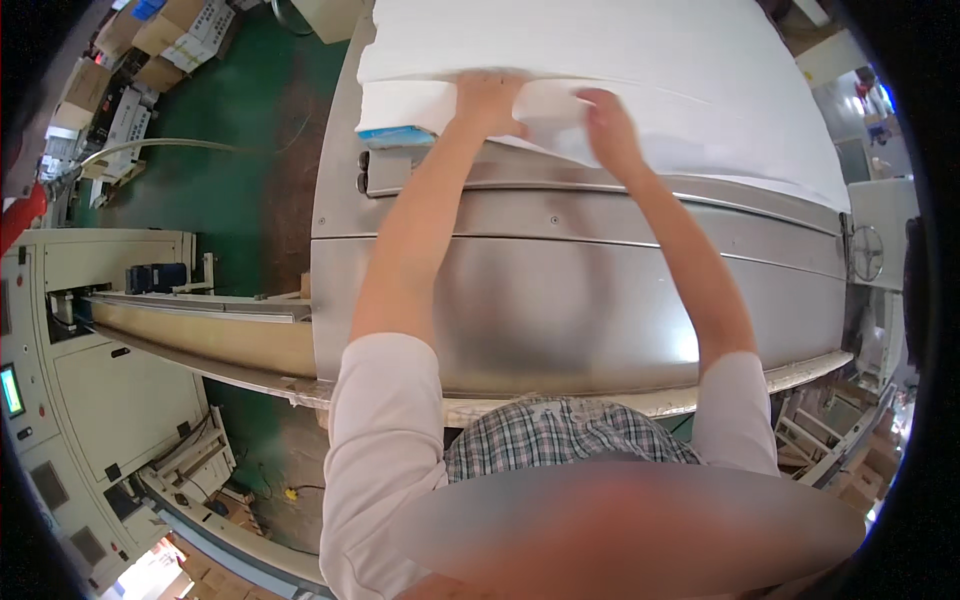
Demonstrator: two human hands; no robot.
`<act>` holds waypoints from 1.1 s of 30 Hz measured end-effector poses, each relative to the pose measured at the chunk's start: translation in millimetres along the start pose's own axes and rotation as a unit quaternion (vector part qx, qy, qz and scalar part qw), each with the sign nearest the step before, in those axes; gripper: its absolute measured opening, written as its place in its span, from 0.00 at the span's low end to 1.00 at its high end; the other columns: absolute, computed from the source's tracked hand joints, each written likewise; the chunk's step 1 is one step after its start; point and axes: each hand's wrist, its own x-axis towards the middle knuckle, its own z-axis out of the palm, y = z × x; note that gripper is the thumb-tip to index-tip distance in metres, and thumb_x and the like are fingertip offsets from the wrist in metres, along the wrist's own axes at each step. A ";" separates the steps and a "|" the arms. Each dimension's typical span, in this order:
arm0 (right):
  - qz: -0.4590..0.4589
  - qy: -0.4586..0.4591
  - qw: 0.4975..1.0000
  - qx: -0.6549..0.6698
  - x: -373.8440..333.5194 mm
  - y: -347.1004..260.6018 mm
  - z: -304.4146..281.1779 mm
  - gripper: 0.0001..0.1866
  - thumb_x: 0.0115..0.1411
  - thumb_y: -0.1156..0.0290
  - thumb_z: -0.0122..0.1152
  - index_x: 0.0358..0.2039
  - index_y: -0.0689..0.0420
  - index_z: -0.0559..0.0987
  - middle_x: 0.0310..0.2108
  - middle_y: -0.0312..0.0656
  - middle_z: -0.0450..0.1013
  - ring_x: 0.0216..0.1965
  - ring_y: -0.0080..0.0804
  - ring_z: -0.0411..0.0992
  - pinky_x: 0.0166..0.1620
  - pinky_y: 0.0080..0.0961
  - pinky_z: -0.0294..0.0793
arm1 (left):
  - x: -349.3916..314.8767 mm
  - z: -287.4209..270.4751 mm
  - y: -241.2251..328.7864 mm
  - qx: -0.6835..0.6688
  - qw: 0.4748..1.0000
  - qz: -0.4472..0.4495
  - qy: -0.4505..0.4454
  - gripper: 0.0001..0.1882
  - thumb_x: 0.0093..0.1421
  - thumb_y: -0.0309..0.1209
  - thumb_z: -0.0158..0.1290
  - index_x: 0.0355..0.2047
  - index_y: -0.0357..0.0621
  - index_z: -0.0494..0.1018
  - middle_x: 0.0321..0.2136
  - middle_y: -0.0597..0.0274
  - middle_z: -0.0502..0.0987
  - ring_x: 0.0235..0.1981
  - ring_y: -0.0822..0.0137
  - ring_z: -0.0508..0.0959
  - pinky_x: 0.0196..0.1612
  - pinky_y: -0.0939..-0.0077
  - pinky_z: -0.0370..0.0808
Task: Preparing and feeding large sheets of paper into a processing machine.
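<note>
A wide white sheet (560, 40), soft and creased, spreads over the far part of a steel table (600, 290). My left hand (490, 103) bears on a raised fold of it near the left end. Its fingers bend over the far side of that fold, fingertips hidden, while the thumb sits on the near side. To the right, my right hand (610, 128) is over the near margin of the sheet, fingers curled and blurred by motion; whether it touches the sheet is unclear. A blue-sided block (397, 136) shows under the sheet's left corner.
A raised metal bar (540, 168) runs along the table between me and the sheet. Left of the table stands a cream machine cabinet (120, 400) with a belt channel (210, 330) reaching over. Cardboard boxes (170, 28) are piled at the far left; a handwheel (868, 253) is at right.
</note>
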 end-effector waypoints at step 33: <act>0.130 -0.445 0.823 -0.328 -20.8 406.8 -385.2 0.55 0.24 0.57 0.73 0.57 0.41 0.56 0.55 0.38 0.58 0.56 0.42 0.54 0.51 0.57 0.55 | 30.1 -14.8 86.1 0.183 0.866 -0.412 -0.216 0.48 0.37 0.26 0.60 0.58 0.56 0.47 0.57 0.62 0.55 0.58 0.53 0.54 0.50 0.36 0.54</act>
